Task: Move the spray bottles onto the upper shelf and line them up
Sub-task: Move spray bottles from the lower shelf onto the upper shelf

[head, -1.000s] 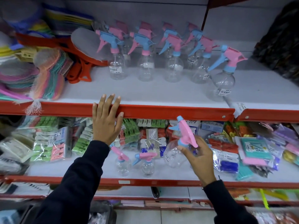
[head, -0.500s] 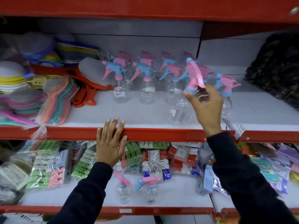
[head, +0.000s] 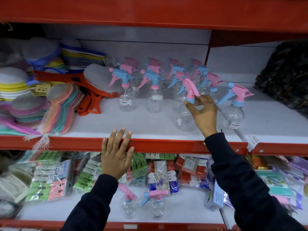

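Upper shelf [head: 150,129] bare along its front edge at centre frame, right hand [head: 202,114] pinching spray bottle [head: 185,117] neck, left hand [head: 116,157] flat, fingers spread on red shelf lip [head: 166,145].

Long dark navy sleeves on both arms; cuffs at wrists; left hand [head: 116,161], right hand [head: 203,114] bare.

Looks like a small household-goods shop. Red metal shelving [head: 166,145] with white boards runs across the whole view, and there's a paper tag [head: 253,140] clipped to the rail at 3 o'clock. Identical spray bottles [head: 126,90] sit in rows, several with barcode price stickers [head: 125,102]. Netted sponges [head: 56,112] pile up at 9 o'clock, and bagged clothes pegs [head: 50,177] fill the shelf at 7 o'clock.
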